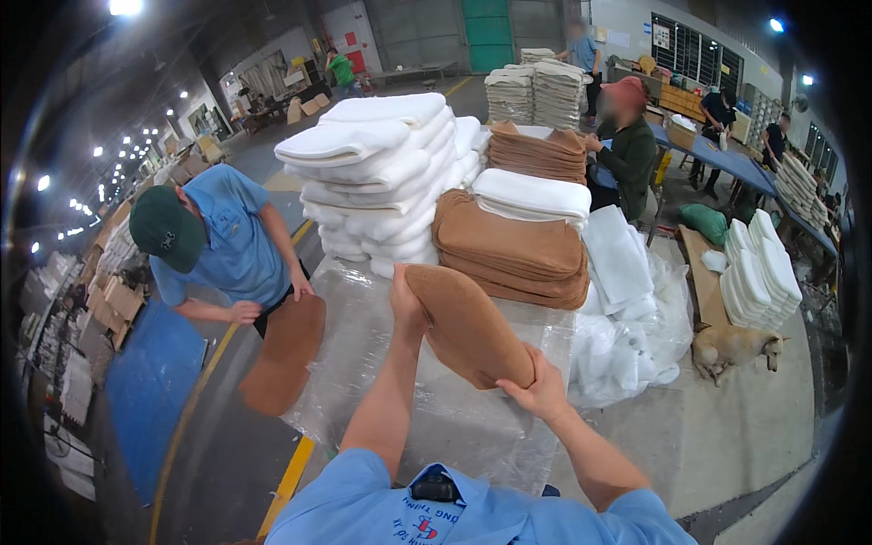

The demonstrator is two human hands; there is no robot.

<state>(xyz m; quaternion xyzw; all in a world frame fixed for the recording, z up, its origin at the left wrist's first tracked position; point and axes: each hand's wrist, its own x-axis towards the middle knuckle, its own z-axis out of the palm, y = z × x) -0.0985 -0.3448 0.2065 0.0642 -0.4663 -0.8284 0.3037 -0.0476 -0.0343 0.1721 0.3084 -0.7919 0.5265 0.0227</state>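
Observation:
A brown fabric cushion cover (468,325), curved and seemingly padded, is stretched between my two hands above a table covered with clear plastic sheet (363,341). My left hand (407,300) grips its upper left end, fingers partly hidden behind it. At its lower right end my right hand (538,386) is closed round the edge, thumb on the near side. Just beyond lies a stack of brown covers (513,254) with white padding pieces (531,195) on top. To its left rises a tall pile of thick white padding (372,177).
At left a co-worker in a dark green cap (168,229) holds a flat brown piece (289,350). Another person (627,150) stands behind the stacks. Clear plastic bags (627,354) sit right of the table; a dog (736,350) lies on the floor farther right.

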